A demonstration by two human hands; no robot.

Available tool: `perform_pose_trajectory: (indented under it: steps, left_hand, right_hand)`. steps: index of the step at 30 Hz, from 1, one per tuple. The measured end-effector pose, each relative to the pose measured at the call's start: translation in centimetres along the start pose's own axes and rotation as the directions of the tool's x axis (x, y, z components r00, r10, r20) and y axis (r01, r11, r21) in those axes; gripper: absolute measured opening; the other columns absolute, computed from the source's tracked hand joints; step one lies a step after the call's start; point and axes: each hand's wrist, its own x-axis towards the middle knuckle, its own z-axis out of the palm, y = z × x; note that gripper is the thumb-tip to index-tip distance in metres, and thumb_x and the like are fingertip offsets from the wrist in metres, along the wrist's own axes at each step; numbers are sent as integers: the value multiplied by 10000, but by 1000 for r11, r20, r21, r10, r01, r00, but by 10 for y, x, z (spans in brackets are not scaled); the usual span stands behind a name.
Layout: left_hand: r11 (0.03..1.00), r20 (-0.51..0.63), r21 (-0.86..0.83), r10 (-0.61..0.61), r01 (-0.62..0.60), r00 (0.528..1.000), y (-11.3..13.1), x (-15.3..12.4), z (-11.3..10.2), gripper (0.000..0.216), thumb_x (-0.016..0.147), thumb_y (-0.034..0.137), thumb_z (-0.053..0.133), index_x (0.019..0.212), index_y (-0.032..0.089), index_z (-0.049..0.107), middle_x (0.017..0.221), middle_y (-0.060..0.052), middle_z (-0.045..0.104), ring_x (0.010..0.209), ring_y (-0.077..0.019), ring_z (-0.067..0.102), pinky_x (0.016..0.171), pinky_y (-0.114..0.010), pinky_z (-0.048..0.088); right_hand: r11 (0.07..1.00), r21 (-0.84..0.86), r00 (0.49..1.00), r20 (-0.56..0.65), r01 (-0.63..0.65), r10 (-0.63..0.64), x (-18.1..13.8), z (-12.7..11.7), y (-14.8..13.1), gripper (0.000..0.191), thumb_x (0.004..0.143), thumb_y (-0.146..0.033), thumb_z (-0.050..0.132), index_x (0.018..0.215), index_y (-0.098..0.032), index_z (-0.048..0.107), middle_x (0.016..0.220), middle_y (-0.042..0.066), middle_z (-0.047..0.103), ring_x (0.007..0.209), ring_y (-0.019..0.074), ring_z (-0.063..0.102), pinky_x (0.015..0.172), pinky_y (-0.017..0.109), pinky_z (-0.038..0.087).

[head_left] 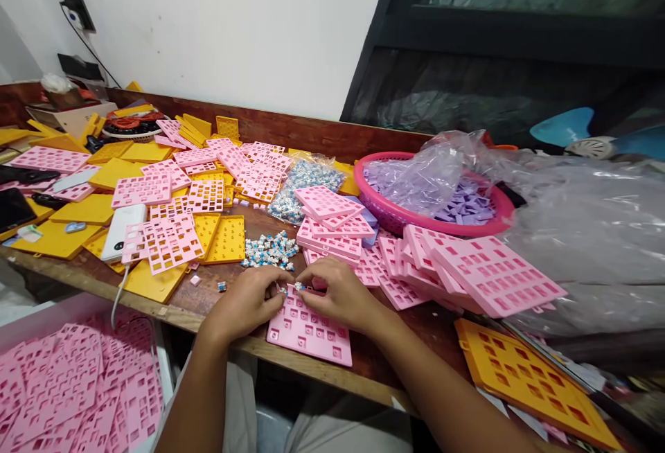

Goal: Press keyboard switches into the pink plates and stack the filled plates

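A pink plastic plate with square holes lies flat at the near edge of the wooden table. My left hand and my right hand rest on its far edge, fingers pinched together. Between the fingertips sits a small blue-and-white switch. A loose pile of the same small switches lies just beyond my hands. Two stray switches lie to the left of my left hand.
Stacks of pink plates lie right, more pink and yellow plates left. A pink basket holds purple pieces in plastic. A bag of switches, a white power bank, a yellow plate and a bin of pink plates are nearby.
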Motion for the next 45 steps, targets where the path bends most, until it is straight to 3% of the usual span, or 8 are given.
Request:
perform_pose_trajectory:
  steps: [5,15,24,32,38,42,45]
  left_hand:
    - [999,-53,19,38,-37,998,-2,4,5,331,914,115,512,1148,245,705,1084,-44,684,1021,-192,618,922,-303,459]
    - [999,-11,34,14,-14,1000,-3,1,5,302,934,127,508,1107,256,719,1059,-47,631,1002,-182,605,906,-302,468]
    - [997,-77,74,1,5,997,3,4,10,198,900,145,558,974,218,727,998,-34,730,968,-195,646,885,-306,473]
    - [955,-103,257,-127,149,987,13,3,13,207,905,214,579,972,246,772,994,-45,757,963,-225,663,887,-326,469]
    - [949,-108,274,-133,158,985,19,2,14,246,922,183,543,1014,236,765,988,-58,739,943,-214,672,887,-318,472]
    - [976,-116,180,-106,126,988,12,-1,10,245,930,190,548,1027,243,767,992,-48,744,923,-203,671,853,-301,472]
    - [988,-105,106,-105,116,989,6,-4,7,210,921,203,579,1003,240,769,970,-40,748,902,-199,669,831,-292,471]
  right_hand:
    - [998,-36,996,71,58,-55,0,1,2,148,836,-116,691,952,-199,730,907,37,748,855,198,657,824,335,430]
    - [987,-72,979,157,144,-132,0,-4,6,173,940,-156,621,1028,-212,760,859,53,707,817,177,619,753,307,414]
    - [922,-379,992,116,81,-40,-2,7,-12,155,957,-249,604,935,-193,747,866,76,680,873,225,575,825,380,386]
    - [900,-436,993,117,25,29,-2,17,-17,181,962,-187,578,866,-194,732,859,76,688,871,224,573,817,377,361]
    - [964,-264,997,81,36,-15,-4,12,-10,128,923,-209,628,982,-208,742,898,57,697,895,215,601,820,359,378]
    - [994,-111,1000,-15,11,-12,-2,19,-5,170,905,-250,674,1063,-212,724,941,60,708,911,212,619,823,341,409]
    - [999,-45,1000,-19,5,-6,1,27,-5,151,913,-225,674,1054,-219,726,939,55,730,903,209,633,830,342,419]
